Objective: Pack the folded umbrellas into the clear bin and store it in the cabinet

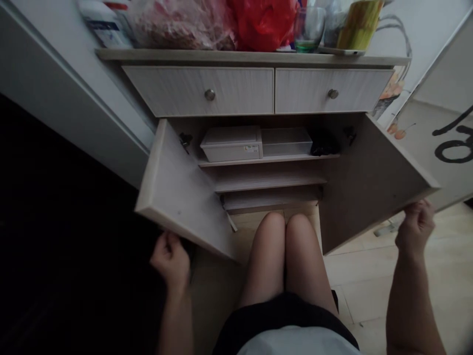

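Two doors of a pale wood cabinet stand swung outward in front of me. At the free edge of the left cabinet door (188, 197), my left hand (172, 256) is closed, its fingertips partly hidden behind the door. My right hand (417, 224) pinches the outer edge of the right cabinet door (369, 182). Between the doors, the top shelf (269, 160) bears a white lidded box (231, 143), a clear plastic bin (286, 142) and a black bundle (324, 143) in shadow. Lower shelves (269, 180) show beneath it.
Above are two drawers (177, 91) with round knobs. The cabinet top (221, 57) carries a white bottle (103, 24), a red plastic bag (264, 24), a glass (309, 29) and a yellow container (358, 24). My knees (286, 231) sit between the doors, above a pale tiled floor (369, 281).
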Motion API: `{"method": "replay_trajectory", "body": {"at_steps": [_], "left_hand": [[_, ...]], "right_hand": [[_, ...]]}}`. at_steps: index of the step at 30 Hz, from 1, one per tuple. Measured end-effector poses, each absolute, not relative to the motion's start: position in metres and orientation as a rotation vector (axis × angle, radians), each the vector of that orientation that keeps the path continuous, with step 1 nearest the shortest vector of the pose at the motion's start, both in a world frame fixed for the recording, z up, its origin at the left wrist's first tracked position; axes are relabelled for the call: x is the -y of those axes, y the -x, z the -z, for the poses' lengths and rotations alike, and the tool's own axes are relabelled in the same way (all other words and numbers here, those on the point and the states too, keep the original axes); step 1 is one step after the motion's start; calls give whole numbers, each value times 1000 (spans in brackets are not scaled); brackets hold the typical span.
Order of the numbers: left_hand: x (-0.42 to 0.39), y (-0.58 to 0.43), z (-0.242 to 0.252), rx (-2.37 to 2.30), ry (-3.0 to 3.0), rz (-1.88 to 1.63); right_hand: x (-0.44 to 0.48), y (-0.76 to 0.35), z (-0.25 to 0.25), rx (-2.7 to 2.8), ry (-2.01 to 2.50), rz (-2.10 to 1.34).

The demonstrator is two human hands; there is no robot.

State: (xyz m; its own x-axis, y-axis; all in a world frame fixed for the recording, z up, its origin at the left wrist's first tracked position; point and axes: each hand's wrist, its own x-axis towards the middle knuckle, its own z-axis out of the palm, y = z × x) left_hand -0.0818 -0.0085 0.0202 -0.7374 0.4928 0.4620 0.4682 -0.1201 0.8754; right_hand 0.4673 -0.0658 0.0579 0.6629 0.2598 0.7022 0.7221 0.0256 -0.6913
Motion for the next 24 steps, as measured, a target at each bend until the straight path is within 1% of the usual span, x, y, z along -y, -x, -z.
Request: {"method": "replay_trajectory", "body": {"at_steps": [3,7,10,13,19,24], "left_hand": [[-8,51,-15,-1945,-1410,-1924],[-46,-1,-22,-1704,-1751,-1753],[-78,-42,-31,-1589,-1885,-1660],[-109,-74,-40,-1595,-1962,-1537],[-153,-106,-53,-1744,-2013,-1278],[-179,-121,-63,-1822,-2018,-1141]], "right_hand": [[56,-441,-58,1007,1470,261],[25,-397,-60,1107,1416,-3],[-12,-362,-62,1170,1371,-134],[-60,-326,-66,1251,1403,-226],[-153,-274,-72,1453,1568,-116],[-191,-262,-74,1523,1655,-24]]}}
